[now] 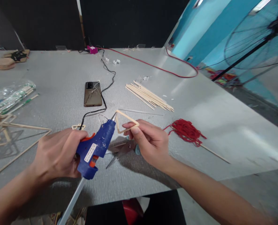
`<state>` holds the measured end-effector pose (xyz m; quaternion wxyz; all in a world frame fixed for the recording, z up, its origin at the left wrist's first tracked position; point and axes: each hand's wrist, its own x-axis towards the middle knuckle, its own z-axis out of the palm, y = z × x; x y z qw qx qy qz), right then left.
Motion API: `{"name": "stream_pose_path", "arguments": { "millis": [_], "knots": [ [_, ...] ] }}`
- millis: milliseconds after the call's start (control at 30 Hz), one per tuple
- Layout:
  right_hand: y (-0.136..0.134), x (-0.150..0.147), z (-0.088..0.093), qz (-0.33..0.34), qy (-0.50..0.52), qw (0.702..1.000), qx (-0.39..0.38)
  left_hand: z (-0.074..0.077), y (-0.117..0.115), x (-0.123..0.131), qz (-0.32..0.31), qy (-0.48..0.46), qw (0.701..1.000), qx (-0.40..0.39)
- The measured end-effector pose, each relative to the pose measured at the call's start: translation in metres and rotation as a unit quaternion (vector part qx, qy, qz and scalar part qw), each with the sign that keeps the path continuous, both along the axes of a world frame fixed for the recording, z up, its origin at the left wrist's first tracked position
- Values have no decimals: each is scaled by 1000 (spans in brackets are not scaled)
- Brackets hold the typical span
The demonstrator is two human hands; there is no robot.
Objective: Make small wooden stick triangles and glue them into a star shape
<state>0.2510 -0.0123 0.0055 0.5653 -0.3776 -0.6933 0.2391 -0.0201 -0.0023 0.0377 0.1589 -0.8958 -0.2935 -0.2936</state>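
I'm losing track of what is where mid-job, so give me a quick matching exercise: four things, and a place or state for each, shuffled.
1. glue gun
2. phone
3. small stick frame
4. red yarn

A. lying flat beside the black cord
B. in a tangled heap on the table
C. held in the left grip
D. pinched in the right grip

Pairs: 1-C, 2-A, 3-D, 4-B
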Motion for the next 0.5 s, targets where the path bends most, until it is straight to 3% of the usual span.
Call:
{"name": "stream_pose_path", "arguments": {
  "millis": [200, 500],
  "knots": [
    [0, 0, 0, -11, -3, 1000, -6, -1, 2, -1, -9, -6, 1000, 14],
    [-1, -1, -3, 5, 45, 998, -42, -4, -2, -4, 30, -23, 999, -8]
  ]
}}
